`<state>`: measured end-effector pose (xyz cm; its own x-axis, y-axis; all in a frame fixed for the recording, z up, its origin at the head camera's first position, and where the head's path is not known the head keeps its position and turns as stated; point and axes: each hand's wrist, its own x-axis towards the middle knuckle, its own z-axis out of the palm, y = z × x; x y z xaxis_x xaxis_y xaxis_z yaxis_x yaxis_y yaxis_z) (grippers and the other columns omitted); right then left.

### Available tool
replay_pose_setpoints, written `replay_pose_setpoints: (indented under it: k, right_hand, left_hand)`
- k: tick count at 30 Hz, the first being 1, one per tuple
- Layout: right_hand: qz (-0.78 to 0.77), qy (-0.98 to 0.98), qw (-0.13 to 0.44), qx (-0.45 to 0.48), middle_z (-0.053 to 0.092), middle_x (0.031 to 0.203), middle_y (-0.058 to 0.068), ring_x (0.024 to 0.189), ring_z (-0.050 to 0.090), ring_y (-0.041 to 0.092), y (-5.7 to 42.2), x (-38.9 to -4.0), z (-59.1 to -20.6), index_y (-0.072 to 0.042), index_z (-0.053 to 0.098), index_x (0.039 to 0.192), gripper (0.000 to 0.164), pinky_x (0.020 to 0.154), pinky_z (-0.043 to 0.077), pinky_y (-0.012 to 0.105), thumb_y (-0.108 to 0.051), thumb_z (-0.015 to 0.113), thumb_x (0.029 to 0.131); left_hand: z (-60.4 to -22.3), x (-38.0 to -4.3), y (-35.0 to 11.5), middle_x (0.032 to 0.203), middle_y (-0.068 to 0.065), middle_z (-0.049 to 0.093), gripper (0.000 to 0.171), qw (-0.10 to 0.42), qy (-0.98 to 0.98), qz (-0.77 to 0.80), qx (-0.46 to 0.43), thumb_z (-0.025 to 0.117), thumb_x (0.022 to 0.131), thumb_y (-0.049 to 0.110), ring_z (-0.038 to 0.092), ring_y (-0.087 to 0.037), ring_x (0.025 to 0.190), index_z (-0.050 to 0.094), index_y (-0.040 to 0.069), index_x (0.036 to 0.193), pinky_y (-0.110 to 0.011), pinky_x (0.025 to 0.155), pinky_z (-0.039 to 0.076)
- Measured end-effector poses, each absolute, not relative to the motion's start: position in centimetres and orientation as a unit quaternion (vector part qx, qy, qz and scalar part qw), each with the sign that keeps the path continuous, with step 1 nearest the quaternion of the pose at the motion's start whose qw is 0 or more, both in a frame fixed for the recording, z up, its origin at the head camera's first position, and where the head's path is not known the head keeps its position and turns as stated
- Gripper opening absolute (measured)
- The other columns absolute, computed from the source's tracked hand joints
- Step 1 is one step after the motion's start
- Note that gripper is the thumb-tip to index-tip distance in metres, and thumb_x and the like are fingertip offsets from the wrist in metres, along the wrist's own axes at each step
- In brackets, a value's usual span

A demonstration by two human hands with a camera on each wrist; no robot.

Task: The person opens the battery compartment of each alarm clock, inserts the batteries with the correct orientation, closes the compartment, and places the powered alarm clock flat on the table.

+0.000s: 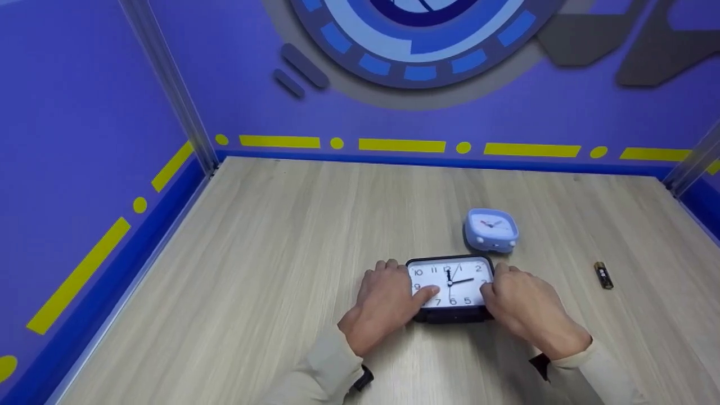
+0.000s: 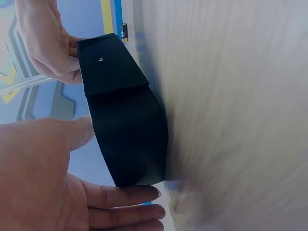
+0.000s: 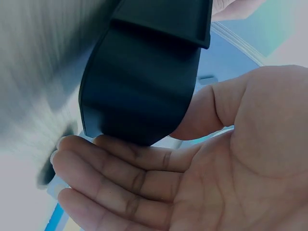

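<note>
A black alarm clock (image 1: 458, 289) with a white numbered face is held between both hands, face up, close above or on the table. My left hand (image 1: 385, 301) grips its left side, thumb over the lower left of the face and fingers along the side. On the opposite side, my right hand (image 1: 526, 304) holds the clock with the thumb at the face's right edge. In the left wrist view the black casing (image 2: 127, 130) shows a small screw. The right wrist view has the fingers (image 3: 120, 178) under the casing's side (image 3: 139, 86).
Just behind the black clock stands a small light-blue alarm clock (image 1: 491, 230). A black and gold battery (image 1: 603, 275) lies on the wooden table (image 1: 270, 270) to the right. Blue-purple panels (image 1: 394, 118) with yellow marks border the table at the back and left.
</note>
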<state>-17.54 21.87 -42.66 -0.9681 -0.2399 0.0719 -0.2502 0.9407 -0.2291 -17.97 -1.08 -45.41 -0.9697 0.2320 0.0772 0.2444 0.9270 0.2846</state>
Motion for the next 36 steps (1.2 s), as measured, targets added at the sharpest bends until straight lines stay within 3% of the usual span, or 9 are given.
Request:
replay_pose_setpoints:
  k: [11,18,36]
  right_hand:
    - [0.128,-0.984,-0.039,0.117,0.06,0.084,0.016,0.072,0.058,0.028,21.8,-17.9,-43.0,0.013,0.057,0.101,0.028,0.071,0.052,0.055,-0.015,0.056,0.099]
    - [0.131,-0.983,-0.058,0.117,0.058,0.081,0.012,0.07,0.055,0.026,21.7,-18.1,-43.4,0.009,0.059,0.096,0.024,0.068,0.049,0.051,-0.015,0.058,0.098]
    - [0.124,-0.982,-0.048,0.133,0.054,0.076,0.008,0.066,0.051,0.024,21.7,-18.0,-43.9,0.002,0.059,0.086,0.017,0.064,0.048,0.049,-0.012,0.06,0.096]
  left_hand:
    - [-45.6,-17.8,-1.0,0.087,-0.008,0.064,0.066,0.078,-0.986,-0.039,-0.139,0.057,0.102,0.066,0.062,-0.022,0.083,0.073,0.002,0.095,-0.035,0.069,0.052]
    - [-45.7,-17.9,-1.2,0.085,-0.007,0.064,0.066,0.089,-0.985,-0.005,-0.148,0.056,0.101,0.068,0.06,-0.02,0.08,0.073,0.005,0.092,-0.035,0.069,0.051]
    - [-45.6,-18.0,-1.6,0.085,-0.007,0.064,0.064,0.09,-0.984,-0.017,-0.155,0.06,0.101,0.066,0.062,-0.022,0.081,0.073,0.004,0.09,-0.037,0.073,0.052]
